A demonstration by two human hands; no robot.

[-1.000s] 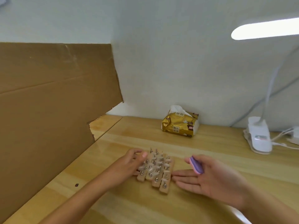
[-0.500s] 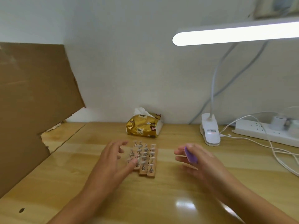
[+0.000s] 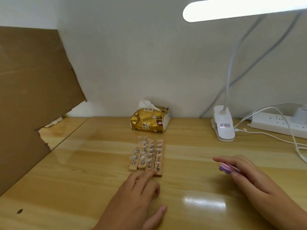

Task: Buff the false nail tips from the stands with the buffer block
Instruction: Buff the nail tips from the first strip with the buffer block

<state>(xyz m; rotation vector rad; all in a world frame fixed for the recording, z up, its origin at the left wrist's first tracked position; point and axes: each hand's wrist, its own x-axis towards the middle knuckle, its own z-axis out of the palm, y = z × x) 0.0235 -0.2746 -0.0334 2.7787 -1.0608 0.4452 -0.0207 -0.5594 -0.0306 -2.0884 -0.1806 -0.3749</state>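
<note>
Several wooden stands [image 3: 147, 156] lie side by side on the wooden desk [image 3: 83, 171], each carrying metal pegs with pale false nail tips [image 3: 142, 157] on top. My left hand [image 3: 137, 193] lies just in front of them, its fingers stretched out, one fingertip touching the near end of a stand. To the right, my right hand [image 3: 245, 175] holds a pink and purple buffer block [image 3: 226, 168] between thumb and fingers, a short way above the desk and apart from the stands.
A gold tissue pack [image 3: 150, 121] sits behind the stands by the wall. A white clip lamp [image 3: 223, 125] stands at the back right, with a power strip [image 3: 279, 125] and loose cables beyond. A cardboard sheet [image 3: 33, 97] walls off the left.
My view has swung to the right and pulled back. My left hand has withdrawn from on top of the stands to their near end. My right hand has shifted further right with the buffer block.
</note>
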